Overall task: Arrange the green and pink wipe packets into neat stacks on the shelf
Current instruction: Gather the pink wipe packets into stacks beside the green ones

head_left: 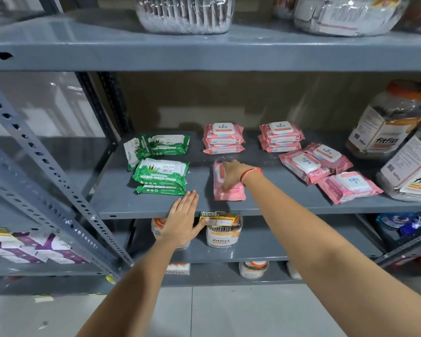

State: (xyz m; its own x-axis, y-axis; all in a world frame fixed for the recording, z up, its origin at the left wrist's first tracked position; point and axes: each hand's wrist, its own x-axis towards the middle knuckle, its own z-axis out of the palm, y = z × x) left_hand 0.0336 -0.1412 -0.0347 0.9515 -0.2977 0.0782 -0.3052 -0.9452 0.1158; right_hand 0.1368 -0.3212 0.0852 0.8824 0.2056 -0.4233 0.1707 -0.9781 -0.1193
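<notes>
On the grey shelf (277,205) green wipe packets form a front stack (161,176), with more green packets (156,144) behind it, one leaning on its edge. Two neat pink stacks sit at the back, one in the middle (223,138) and one further right (280,136). Three loose pink packets (326,166) lie scattered at the right. My right hand (232,175) rests on a pink packet (227,193) lying lengthwise near the front, fingers curled over it. My left hand (184,218) is flat and open at the shelf's front edge, just below the green stack.
Large clear fitfizz jars (389,122) stand at the shelf's right end. Plastic containers (185,13) sit on the shelf above. More jars (223,233) and a supermarket price tag (218,217) are below. A perforated grey upright (46,181) slants at the left.
</notes>
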